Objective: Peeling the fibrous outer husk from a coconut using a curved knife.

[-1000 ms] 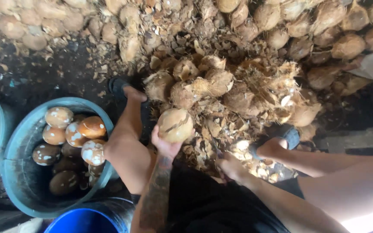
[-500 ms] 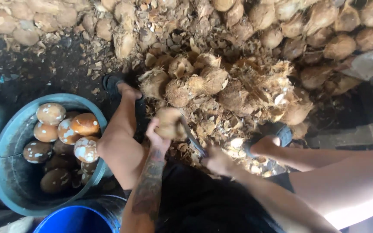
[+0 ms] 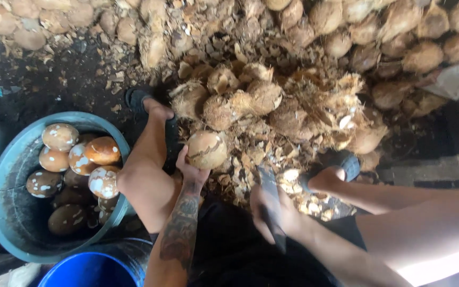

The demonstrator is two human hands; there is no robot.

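Note:
My left hand [image 3: 189, 171] cups a round, brown coconut [image 3: 206, 150] from below, holding it up over a litter of husk scraps. My right hand [image 3: 280, 215] grips a dark-bladed knife [image 3: 270, 194], its blade pointing up and away from me, a little right of the coconut and apart from it. My bare knees flank both hands, and my feet in dark sandals [image 3: 143, 101] rest on the ground among the husks.
A grey-blue tub [image 3: 6, 212] at the left holds several peeled, speckled coconuts [image 3: 81, 159]. A bright blue bucket [image 3: 88, 271] stands below it. Unpeeled fibrous coconuts [image 3: 240, 98] are heaped ahead and across the top, with husk debris [image 3: 272, 154] underfoot.
The knife has drawn back from the coconut toward my lap. The coconut has turned in my left hand and shows a smoother face.

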